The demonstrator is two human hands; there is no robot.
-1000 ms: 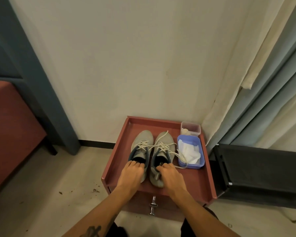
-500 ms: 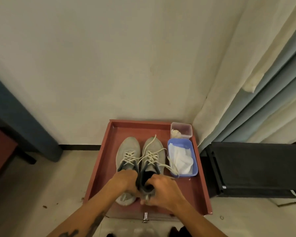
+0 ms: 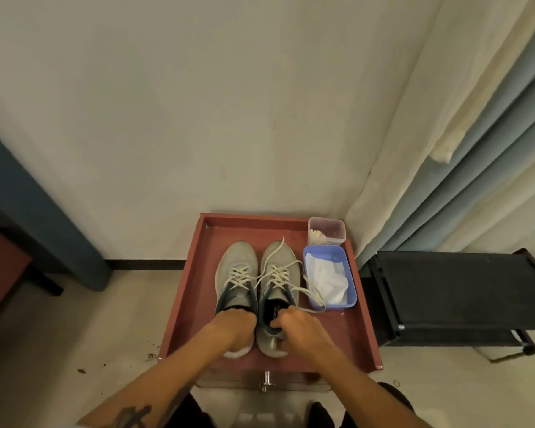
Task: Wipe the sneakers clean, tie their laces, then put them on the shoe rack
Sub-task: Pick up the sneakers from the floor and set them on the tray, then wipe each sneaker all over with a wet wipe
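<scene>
On the right, against the curtain (image 3: 445,149), stands the black shoe rack (image 3: 451,291), with no shoe on the part I can see. Just beside it, pushed up to the wall, is the low red counter (image 3: 188,298) with its raised rim. Both grey sneakers sit on it side by side, toes to the wall: the left sneaker (image 3: 237,267) and the right sneaker (image 3: 283,257).

The person's left hand (image 3: 233,330) has its fingers hooked into the heel opening of the left sneaker, gripping it. The right hand (image 3: 303,327) is curled over the heel of the right sneaker and grips that one too.

Just right of the shoes is a blue tub (image 3: 351,299) with a white wipe (image 3: 328,281) lying in it, and behind that a small clear box (image 3: 337,225). The laces (image 3: 278,273) hang loose, and one end from the right sneaker trails across to the tub's rim.

To my eye the job is at its start: nothing is tied, and the shoes are only being taken hold of for wiping. Next, one hand has to let go and fetch the wipe, probably the right since it is nearer the tub, while the other steadies a shoe. The trailing lace could drag on the tub.
</scene>
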